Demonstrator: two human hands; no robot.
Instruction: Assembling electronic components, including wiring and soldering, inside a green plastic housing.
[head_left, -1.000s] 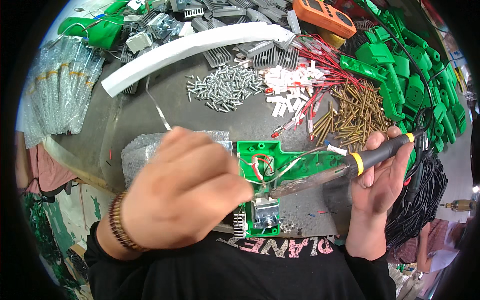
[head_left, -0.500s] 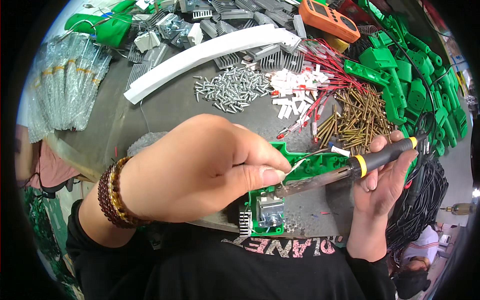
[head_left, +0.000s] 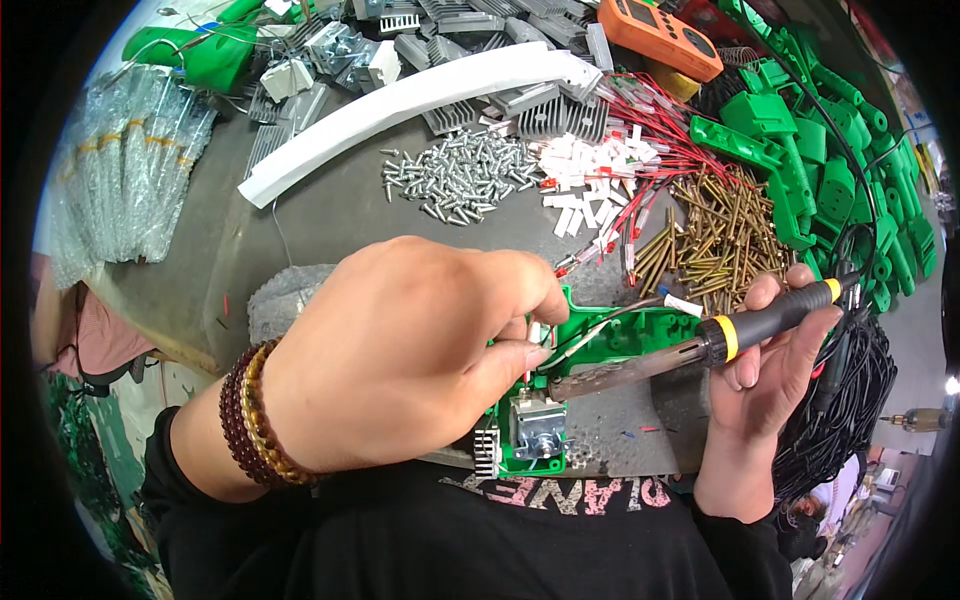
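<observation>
My left hand (head_left: 420, 350) is closed in a pinch over a green plastic housing (head_left: 640, 330), its fingertips on a small white-and-red part (head_left: 538, 338) that they partly hide. Just right of them, a white wire (head_left: 585, 343) and a black wire arch inside the housing. A metal thermostat-like component (head_left: 538, 428) sits in the near end of the housing, beside a white ribbed piece (head_left: 487, 453). In my right hand (head_left: 765, 370) is a soldering iron (head_left: 775, 312) with a black and yellow handle; its tip points left, close to the top of the metal component.
Behind lie piles of screws (head_left: 460, 175), white connectors (head_left: 595, 165), red-wired lamps (head_left: 655, 110) and brass-coloured pins (head_left: 715, 235). Green housings (head_left: 840, 170) are heaped at the right above coiled black cables (head_left: 840, 410). A white folded strip (head_left: 400, 112) and an orange multimeter (head_left: 660, 38) lie farther back.
My left fingertips have left the white wire and moved slightly left, onto the white-and-red part. The soldering iron has stayed nearly still.
</observation>
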